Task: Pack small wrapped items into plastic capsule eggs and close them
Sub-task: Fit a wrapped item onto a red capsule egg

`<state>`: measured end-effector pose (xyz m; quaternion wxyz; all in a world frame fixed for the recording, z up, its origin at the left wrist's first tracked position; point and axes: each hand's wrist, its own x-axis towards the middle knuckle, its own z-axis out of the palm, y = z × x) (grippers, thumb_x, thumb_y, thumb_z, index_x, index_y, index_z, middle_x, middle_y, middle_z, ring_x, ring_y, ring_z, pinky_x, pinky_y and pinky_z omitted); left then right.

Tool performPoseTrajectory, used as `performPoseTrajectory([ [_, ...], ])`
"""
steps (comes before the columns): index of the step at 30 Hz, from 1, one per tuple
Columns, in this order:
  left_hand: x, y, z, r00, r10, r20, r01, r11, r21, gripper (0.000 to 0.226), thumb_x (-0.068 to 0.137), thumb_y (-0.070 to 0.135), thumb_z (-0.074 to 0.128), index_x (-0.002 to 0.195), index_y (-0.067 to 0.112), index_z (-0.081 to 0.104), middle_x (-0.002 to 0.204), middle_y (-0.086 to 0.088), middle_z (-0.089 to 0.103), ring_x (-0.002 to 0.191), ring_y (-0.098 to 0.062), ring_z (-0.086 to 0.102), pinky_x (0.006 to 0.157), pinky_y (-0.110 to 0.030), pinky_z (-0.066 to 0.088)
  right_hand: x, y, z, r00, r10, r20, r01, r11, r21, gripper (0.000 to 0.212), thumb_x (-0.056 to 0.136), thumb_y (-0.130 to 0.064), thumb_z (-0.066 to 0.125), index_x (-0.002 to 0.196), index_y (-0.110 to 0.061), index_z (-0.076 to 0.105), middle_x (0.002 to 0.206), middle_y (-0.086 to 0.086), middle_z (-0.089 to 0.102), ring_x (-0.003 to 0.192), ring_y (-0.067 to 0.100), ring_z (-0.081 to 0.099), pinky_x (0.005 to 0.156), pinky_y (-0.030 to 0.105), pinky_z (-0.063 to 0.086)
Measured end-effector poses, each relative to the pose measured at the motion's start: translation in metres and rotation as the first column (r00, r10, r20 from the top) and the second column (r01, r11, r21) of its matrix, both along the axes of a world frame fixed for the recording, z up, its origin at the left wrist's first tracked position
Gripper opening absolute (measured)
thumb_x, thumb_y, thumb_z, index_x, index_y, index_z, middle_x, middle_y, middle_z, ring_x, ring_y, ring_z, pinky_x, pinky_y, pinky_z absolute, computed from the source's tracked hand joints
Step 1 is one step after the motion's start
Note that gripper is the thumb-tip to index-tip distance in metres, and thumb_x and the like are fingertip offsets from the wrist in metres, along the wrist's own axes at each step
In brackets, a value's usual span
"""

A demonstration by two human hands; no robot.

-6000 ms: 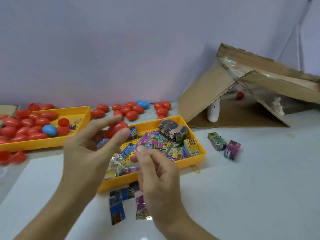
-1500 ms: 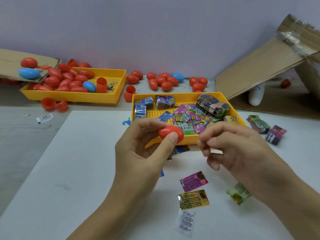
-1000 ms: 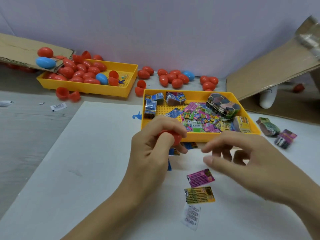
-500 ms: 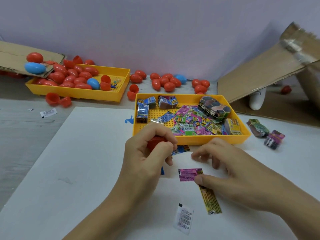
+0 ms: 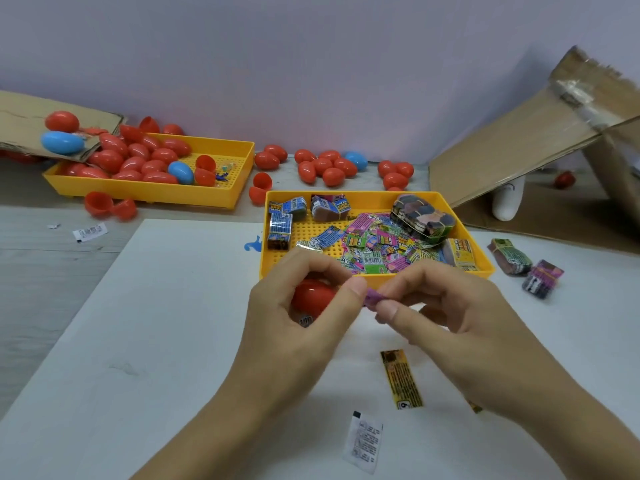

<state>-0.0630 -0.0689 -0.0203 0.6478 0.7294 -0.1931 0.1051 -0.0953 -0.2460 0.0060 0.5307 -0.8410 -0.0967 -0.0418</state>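
Centrally, the left hand [image 5: 294,327] curled its fingers and thumb round a red capsule egg [image 5: 313,295], holding it just above the white board [image 5: 166,341] on the tabletop [image 5: 38,271]. Left thumb tip also touched one end of a small purple wrapped item [image 5: 372,299]. The right hand [image 5: 460,327] pinched the other end of that item between thumb and forefinger, so both hands met at it, just in front of the near yellow tray [image 5: 485,270].

Lying on the board nearer the person: one yellow wrapped strip [image 5: 401,379]; one white sachet [image 5: 363,441]; both apart from the hands.

Near yellow tray held loose coloured wrapped items [image 5: 374,247], blue bundles [image 5: 285,216] at its left side, and one banded dark bundle [image 5: 422,218] at its right rear.

Right of the tray, on the board: two banded bundles [image 5: 526,268], side by side.

Far yellow tray [image 5: 145,195], rear left, held many red eggs and a blue egg [image 5: 180,172]. Loose red eggs [image 5: 329,168] lay along the wall between the trays and behind the near one.

Cardboard pieces: one rear left [image 5: 20,119], one large leaning sheet [image 5: 519,143] rear right.
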Motion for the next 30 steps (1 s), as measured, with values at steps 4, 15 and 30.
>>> performPoseTrajectory([
  [4,0.001,-0.004,-0.001,0.995,-0.057,0.079,0.051,0.996,0.069,0.022,0.085,0.036,0.066,0.086,0.015,0.073,0.085,0.006,0.062,0.084,-0.021,0.061,0.068,-0.018,0.047,0.001,0.004,0.002,1.0,-0.006,0.014,0.003,0.985,0.171,0.007,0.082,-0.023,0.076,0.083,-0.022,0.069,0.081,0.002,0.072,0.074,0.014,0.069,0.059,0.02,0.05],
  [15,0.005,-0.001,-0.003,0.993,-0.111,0.043,0.114,0.992,-0.058,0.021,0.082,0.032,0.072,0.072,0.014,0.069,0.07,-0.002,0.062,0.069,-0.02,0.059,0.063,-0.029,0.047,-0.001,0.006,0.006,0.998,0.016,-0.065,0.001,0.967,0.255,0.033,0.073,-0.031,0.076,0.106,-0.036,0.073,0.087,-0.004,0.07,0.083,0.011,0.068,0.065,0.025,0.056],
  [30,0.003,0.0,0.002,0.965,-0.248,-0.085,0.223,0.948,-0.229,0.022,0.08,0.027,0.072,0.078,0.005,0.071,0.064,-0.001,0.062,0.059,-0.011,0.057,0.058,-0.015,0.043,0.002,0.003,0.007,0.995,-0.071,-0.075,0.092,0.934,0.344,0.03,0.06,-0.038,0.088,0.083,-0.021,0.079,0.076,0.009,0.074,0.066,0.016,0.062,0.052,0.023,0.049],
])
